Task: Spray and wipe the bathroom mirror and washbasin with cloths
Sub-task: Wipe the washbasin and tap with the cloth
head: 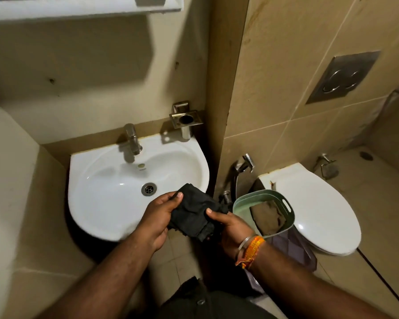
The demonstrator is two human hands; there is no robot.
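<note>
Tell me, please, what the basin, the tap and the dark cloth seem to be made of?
Basin: glazed white ceramic, probably; it is glossy with soft highlights.
Tap: polished metal, likely chromed; it shows mirror-like reflections.
Cloth: soft dark fabric, matte and creased where both hands grip it; the fibre cannot be told.

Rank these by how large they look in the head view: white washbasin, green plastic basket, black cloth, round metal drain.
1. White ceramic washbasin
2. Green plastic basket; black cloth looks similar, too close to rank
3. Round metal drain
</note>
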